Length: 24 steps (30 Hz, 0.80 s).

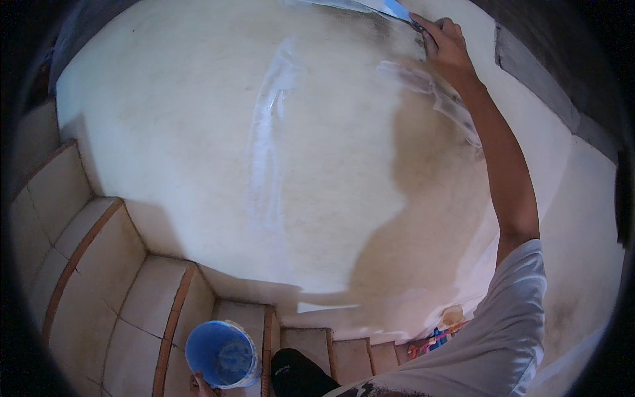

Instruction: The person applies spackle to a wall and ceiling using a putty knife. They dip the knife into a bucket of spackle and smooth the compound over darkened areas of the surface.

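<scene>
My right hand (450,47) is raised high against the wall, fingers closed round a putty knife. The putty knife (395,9) shows a flat bluish blade, partly cut off by the top of the view, touching the wall beside a fresh white streak (331,4). Low down, my left hand (202,385) grips the near rim of a blue bucket (202,344); only a few fingers show. Whitish residue coats the inside of the bucket. A long white putty smear (266,126) runs down the cream wall (331,198), and another patch (456,109) lies beside my right forearm.
Tiled stairs with brown edging (99,245) climb along the left and continue below the wall. My dark shoe (297,374) stands on a step next to the bucket. Colourful items (433,341) lie low at the right. A grey ledge (536,79) borders the upper right.
</scene>
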### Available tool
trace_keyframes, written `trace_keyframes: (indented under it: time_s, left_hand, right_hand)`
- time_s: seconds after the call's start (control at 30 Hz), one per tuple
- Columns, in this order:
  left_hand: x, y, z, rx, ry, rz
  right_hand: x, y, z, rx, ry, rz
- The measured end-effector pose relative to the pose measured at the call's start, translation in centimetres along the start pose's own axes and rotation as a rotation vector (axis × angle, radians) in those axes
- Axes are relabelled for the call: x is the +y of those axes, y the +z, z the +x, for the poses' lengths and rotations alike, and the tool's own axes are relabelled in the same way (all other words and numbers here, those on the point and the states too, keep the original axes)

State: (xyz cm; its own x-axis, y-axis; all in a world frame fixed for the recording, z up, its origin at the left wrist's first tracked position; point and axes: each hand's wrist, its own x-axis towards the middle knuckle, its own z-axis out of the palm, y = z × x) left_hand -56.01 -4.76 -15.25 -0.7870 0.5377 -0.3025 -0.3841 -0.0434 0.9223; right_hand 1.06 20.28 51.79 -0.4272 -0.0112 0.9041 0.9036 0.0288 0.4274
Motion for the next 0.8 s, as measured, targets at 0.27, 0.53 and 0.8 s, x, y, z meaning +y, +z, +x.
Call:
trace_keyframes:
  time_s: [0.27, 0.53, 0.8]
  left_hand:
    - [-2.1, -1.5, 2.5, -0.064, 0.072, 0.015]
    - [-0.2, -0.5, 0.5, -0.064, 0.041, 0.011]
    - [-1.0, -0.5, 0.6, -0.049, -0.011, -0.028]
  right_hand:
    - [5.4, -2.0, -7.5, -0.022, 0.042, 0.045]
    - [1.3, 0.3, -4.0, 0.104, -0.052, 0.139]
    - [2.7, -1.1, -6.5, 0.002, 0.022, 0.026]
